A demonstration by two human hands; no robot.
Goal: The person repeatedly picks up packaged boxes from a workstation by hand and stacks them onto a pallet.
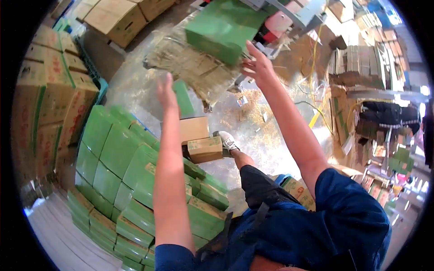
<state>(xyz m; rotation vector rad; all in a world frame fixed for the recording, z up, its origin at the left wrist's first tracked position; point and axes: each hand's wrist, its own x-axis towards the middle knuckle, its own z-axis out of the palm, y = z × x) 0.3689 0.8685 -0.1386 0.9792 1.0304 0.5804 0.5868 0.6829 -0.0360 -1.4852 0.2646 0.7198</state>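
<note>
My left hand [167, 94] is stretched out, slightly blurred, with nothing gripped in it. Just to its right in the picture is a small green box [183, 98]; whether they touch I cannot tell. My right hand [259, 67] has its fingers spread and looks empty. It is near the corner of a large green block-like surface [226, 29], and contact there is unclear. Between and beyond the hands lies a crumpled brown wrapped bundle [185, 63]. Below the green box sit a plain cardboard box [194, 128] and a printed carton [205, 149].
Stacked green boxes [117, 153] rise close on the left, with tall brown cartons [49, 99] behind them. A yellow cable [313, 63] runs along the right. Flattened cardboard [357, 67] is piled farther right. Shavings [251, 106] litter the floor by my shoe [226, 141].
</note>
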